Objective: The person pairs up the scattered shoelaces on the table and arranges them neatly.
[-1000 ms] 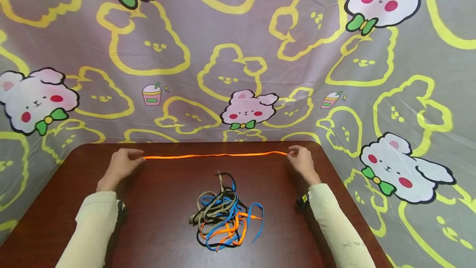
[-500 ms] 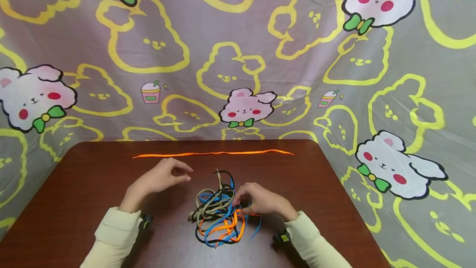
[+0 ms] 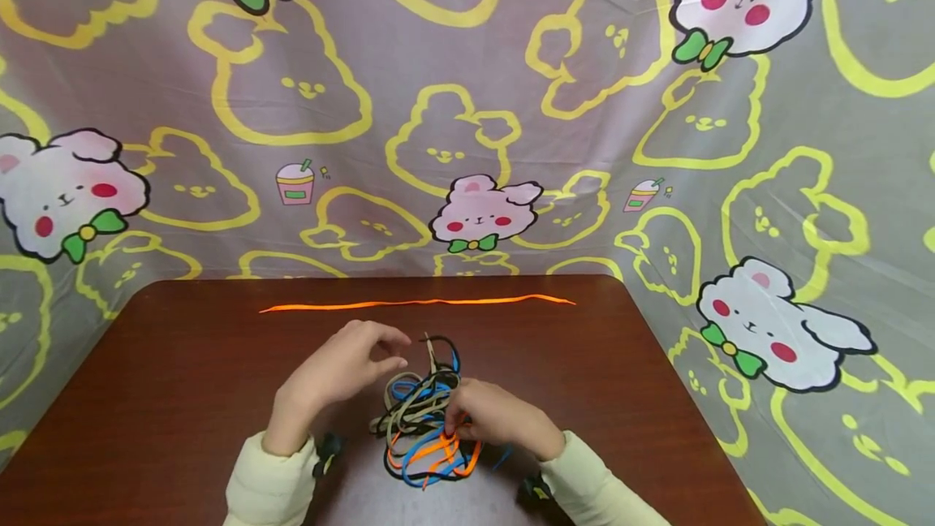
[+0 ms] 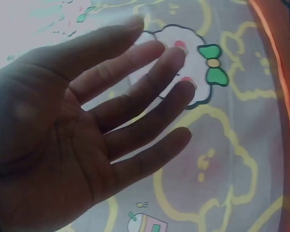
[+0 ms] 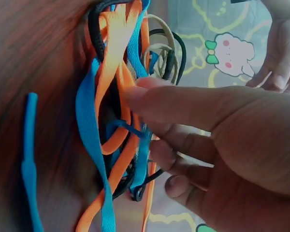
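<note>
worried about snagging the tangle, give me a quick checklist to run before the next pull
1. Straight orange lace lying apart from the pile: ok.
2. Left hand empty: ok, nothing in it.
3. Right hand at the orange strands in the pile: ok.
4. Only one strand gripped: cannot tell, the contact is partly hidden.
5. Orange strands separate from other laces: not ok, mixed with blue and black ones.
</note>
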Available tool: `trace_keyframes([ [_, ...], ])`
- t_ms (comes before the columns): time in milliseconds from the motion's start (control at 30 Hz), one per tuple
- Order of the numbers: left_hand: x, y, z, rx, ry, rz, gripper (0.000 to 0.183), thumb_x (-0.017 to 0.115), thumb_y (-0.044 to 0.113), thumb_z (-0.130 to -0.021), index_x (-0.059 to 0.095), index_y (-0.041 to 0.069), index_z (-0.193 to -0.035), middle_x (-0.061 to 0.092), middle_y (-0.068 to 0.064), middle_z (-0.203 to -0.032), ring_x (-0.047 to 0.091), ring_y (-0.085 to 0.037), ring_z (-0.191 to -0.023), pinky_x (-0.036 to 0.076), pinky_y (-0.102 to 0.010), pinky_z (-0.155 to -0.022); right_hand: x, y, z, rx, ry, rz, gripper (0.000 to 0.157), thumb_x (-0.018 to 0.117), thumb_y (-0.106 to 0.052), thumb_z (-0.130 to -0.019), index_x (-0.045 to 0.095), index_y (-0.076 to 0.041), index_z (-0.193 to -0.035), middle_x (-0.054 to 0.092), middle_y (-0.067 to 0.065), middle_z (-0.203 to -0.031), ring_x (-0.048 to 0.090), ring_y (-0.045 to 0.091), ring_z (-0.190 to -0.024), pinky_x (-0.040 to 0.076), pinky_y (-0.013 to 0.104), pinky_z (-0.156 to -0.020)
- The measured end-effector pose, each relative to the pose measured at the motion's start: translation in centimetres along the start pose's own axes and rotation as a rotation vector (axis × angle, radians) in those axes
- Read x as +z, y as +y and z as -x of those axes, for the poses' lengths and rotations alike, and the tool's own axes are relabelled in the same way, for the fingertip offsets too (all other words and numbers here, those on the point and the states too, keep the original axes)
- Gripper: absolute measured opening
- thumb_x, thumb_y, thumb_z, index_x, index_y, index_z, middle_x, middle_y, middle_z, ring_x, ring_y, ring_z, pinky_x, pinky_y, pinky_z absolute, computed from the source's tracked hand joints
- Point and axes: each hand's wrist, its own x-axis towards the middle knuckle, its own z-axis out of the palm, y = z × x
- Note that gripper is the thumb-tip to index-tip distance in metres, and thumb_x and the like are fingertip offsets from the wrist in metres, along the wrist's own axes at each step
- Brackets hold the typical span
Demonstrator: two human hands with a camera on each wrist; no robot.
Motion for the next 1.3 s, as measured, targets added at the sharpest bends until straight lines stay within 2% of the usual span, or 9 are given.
trace_keyframes([
  [200, 0.2, 0.5, 0.9, 0.015, 0.043, 0.038, 0.026, 0.074, 0.014, -0.093, 0.073, 0.009, -0.119, 0.074, 0.004, -0.102, 0.067, -0.01, -0.087, 0.055, -0.032, -0.076, 0.0, -0.5, 0.0, 0.048, -0.06, -0.019, 0.025, 0.087, -0.001, -0.074, 0.079, -0.019, -0.089, 0.071, -0.015, -0.083, 0.059, -0.007, -0.073, 0.046, 0.009, -0.066],
  [300, 0.2, 0.6, 1.2, 0.028, 0.06, 0.05, 0.026, 0.075, 0.013, -0.093, 0.073, 0.01, -0.119, 0.073, 0.006, -0.098, 0.067, -0.009, -0.084, 0.053, -0.027, -0.073, -0.5, -0.9, 0.0, 0.073, -0.086, -0.048, 0.02, 0.086, -0.004, -0.077, 0.079, -0.019, -0.089, 0.07, -0.016, -0.08, 0.057, -0.009, -0.069, 0.045, 0.008, -0.063],
  [533, 0.1, 0.9, 1.4, 0.03, 0.078, 0.054, 0.026, 0.073, 0.018, -0.095, 0.073, 0.01, -0.119, 0.074, 0.006, -0.103, 0.068, -0.008, -0.086, 0.053, -0.025, -0.073, -3.6, -2.6, -0.1, 0.009, -0.05, -0.045, 0.008, 0.083, -0.015, -0.086, 0.078, -0.021, -0.083, 0.067, -0.02, -0.076, 0.055, -0.01, -0.069, 0.045, 0.01, -0.065],
  [667, 0.0, 1.3, 1.4, 0.027, 0.081, 0.028, 0.026, 0.07, 0.022, -0.097, 0.072, 0.01, -0.121, 0.074, 0.003, -0.11, 0.068, -0.007, -0.09, 0.056, -0.032, -0.078, -5.9, -3.9, -0.1, -0.005, 0.004, -0.082, 0.006, 0.079, -0.016, -0.09, 0.076, -0.019, -0.085, 0.066, -0.019, -0.078, 0.055, -0.007, -0.069, 0.046, 0.012, -0.066],
  [800, 0.0, 1.7, 1.5, 0.045, 0.095, -0.014, 0.024, 0.069, 0.019, -0.098, 0.073, 0.01, -0.119, 0.074, 0.001, -0.113, 0.069, -0.008, -0.093, 0.057, -0.037, -0.082, -8.1, -5.3, 0.1, -0.013, 0.074, -0.175, 0.005, 0.076, -0.018, -0.094, 0.075, -0.019, -0.089, 0.067, -0.016, -0.078, 0.055, -0.005, -0.067, 0.048, 0.014, -0.065],
  [900, 0.0, 2.1, 1.7, 0.081, 0.102, -0.013, 0.02, 0.067, 0.021, -0.099, 0.074, 0.013, -0.117, 0.074, 0.004, -0.11, 0.067, -0.006, -0.087, 0.055, -0.033, -0.078, -9.5, -6.2, 0.7, -0.024, 0.157, -0.242, 0.003, 0.076, -0.019, -0.094, 0.075, -0.016, -0.093, 0.069, -0.013, -0.08, 0.054, -0.005, -0.064, 0.048, 0.015, -0.062],
  [1000, 0.1, 2.5, 1.8, 0.111, 0.079, 0.043, 0.021, 0.061, 0.028, -0.104, 0.074, 0.016, -0.114, 0.074, 0.009, -0.105, 0.065, -0.003, -0.084, 0.054, -0.029, -0.076, -10.4, -6.8, 1.3, -0.042, 0.263, -0.281, 0.005, 0.076, -0.018, -0.093, 0.076, -0.014, -0.095, 0.068, -0.011, -0.077, 0.049, -0.003, -0.058, 0.044, 0.017, -0.055],
  [1133, 0.3, 3.0, 1.8, 0.159, 0.022, 0.135, 0.034, 0.045, 0.036, -0.11, 0.074, 0.018, -0.107, 0.072, 0.013, -0.097, 0.065, -0.002, -0.087, 0.053, -0.027, -0.079, -10.5, -7.0, 1.8, -0.08, 0.427, -0.308, 0.004, 0.077, -0.018, -0.092, 0.077, -0.014, -0.095, 0.066, -0.013, -0.074, 0.044, -0.002, -0.055, 0.039, 0.018, -0.051],
  [1300, 0.3, 3.5, 2.0, 0.189, -0.035, 0.209, 0.041, 0.039, 0.037, -0.111, 0.066, 0.019, -0.086, 0.045, 0.014, -0.068, 0.043, -0.001, -0.06, 0.042, -0.022, -0.06, -10.2, -6.9, 2.2, -0.104, 0.585, -0.349, 0.005, 0.079, -0.016, -0.09, 0.077, -0.017, -0.094, 0.065, -0.013, -0.077, 0.047, 0.0, -0.061, 0.041, 0.019, -0.053],
])
